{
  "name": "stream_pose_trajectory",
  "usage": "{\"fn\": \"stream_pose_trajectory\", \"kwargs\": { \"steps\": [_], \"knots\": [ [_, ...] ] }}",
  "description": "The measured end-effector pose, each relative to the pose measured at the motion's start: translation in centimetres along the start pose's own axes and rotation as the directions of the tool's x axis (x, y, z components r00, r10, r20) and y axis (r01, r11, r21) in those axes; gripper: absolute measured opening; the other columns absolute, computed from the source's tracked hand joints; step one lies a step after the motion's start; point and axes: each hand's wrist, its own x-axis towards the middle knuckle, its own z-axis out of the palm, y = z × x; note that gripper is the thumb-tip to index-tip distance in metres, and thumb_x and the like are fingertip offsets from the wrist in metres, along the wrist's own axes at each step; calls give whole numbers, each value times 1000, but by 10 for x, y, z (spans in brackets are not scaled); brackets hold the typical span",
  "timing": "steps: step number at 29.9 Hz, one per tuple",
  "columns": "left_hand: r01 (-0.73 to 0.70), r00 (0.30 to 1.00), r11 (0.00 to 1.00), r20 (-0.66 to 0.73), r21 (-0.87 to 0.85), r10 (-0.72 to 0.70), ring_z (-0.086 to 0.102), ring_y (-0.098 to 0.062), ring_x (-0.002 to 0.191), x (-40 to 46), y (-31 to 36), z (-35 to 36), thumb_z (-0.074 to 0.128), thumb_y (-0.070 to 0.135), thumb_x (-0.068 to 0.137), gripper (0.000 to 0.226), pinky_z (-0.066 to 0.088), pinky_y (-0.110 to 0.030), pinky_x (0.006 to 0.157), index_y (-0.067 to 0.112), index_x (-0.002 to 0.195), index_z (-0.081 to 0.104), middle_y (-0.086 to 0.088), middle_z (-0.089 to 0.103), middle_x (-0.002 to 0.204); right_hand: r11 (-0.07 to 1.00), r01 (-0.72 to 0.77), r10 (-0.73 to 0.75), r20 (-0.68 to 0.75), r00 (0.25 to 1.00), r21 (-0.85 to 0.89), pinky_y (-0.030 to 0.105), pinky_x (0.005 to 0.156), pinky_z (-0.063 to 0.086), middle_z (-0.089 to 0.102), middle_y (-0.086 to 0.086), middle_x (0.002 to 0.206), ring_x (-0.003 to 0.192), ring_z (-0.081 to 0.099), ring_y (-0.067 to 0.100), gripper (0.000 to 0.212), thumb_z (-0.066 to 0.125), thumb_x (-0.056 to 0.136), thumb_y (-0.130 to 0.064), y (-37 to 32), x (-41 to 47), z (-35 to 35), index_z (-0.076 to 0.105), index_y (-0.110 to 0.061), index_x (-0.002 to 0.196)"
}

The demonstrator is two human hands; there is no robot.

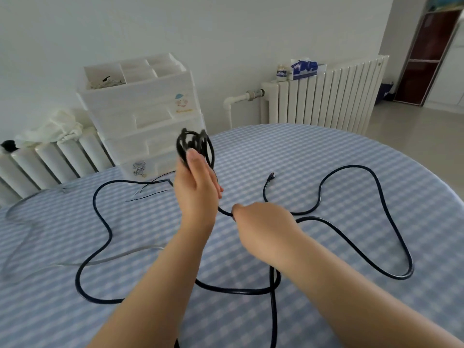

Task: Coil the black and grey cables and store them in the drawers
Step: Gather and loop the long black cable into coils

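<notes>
- The grey cable (75, 259) lies loose at the left of the tabletop (351, 172), pale against the blue check cloth and not yet coiled. Where the black cable (100, 222) crosses over it near the left edge, a pull on the black line could drag the grey one along or off the edge.
- The white drawer unit (145, 116) stands at the back left of the tabletop, drawers closed, with thin dark wire ends (150, 192) lying just in front of it. These could snag in a passing loop.
- Your left hand (195, 192) is raised, thumb up, its fingers curled round a small coil of black cable (194, 146). The loops look uneven; they could slip off or twist into a knot if you loosen your hold.
- Your right hand (261, 222) grips the black cable just beside the left hand, fingers closed on it. Feeding in the slack too fast could kink it.
- Behind and to the right, the black cable sprawls in wide bends and crosses itself near your right forearm. That crossing may tighten into a tangle as you draw it in.
- The plug end (271, 175) rests free on the cloth; it could whip or catch on the cable as it trails in.
</notes>
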Motion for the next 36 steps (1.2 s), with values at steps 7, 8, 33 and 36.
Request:
{"fn": "stream_pose_trajectory", "kwargs": {
  "steps": [7, 8, 33, 36],
  "knots": [
    [-291, 925, 797, 369, 529, 92, 46, -18, 47, -3, -20, 4, 30, 53, 97, 40, 31, -29, 45, 16, 86, 41, 5, 45, 52, 998, 65, -65, -86, 994, -6, 28, 48, 34, 44, -3, 64, 54, 41, 13, 16, 45, 99, -13, 2, 1, 0, 60, -16, 104],
    [-323, 906, 718, 422, 616, 46, 43, -13, 47, -2, -21, 5, 31, 48, 97, 35, 27, -24, 45, 16, 87, 41, 7, 44, 53, 998, 63, -64, -94, 993, -15, 28, 47, 33, 43, -4, 64, 54, 42, 14, 15, 46, 99, -17, 4, 2, 0, 61, -16, 100],
    [405, 352, 871, 831, 279, -430, 27, -10, 34, 19, -1, -13, 65, 12, 81, 13, 25, -18, 36, 9, 81, 52, 1, 33, 46, 794, 210, 100, -464, 880, 571, 32, 70, 51, 57, -11, 79, 72, 56, 3, 28, 69, 81, -45, 57, 8, -10, 51, -41, 102],
    [456, 315, 837, 824, 302, -470, 25, -9, 33, 19, 0, -15, 58, 10, 83, 10, 24, -18, 35, 10, 83, 47, 2, 30, 45, 814, 152, 123, -422, 898, 560, 25, 73, 46, 50, -16, 90, 81, 51, 0, 40, 62, 75, -58, 64, 12, -8, 53, -41, 110]
  ]
}}
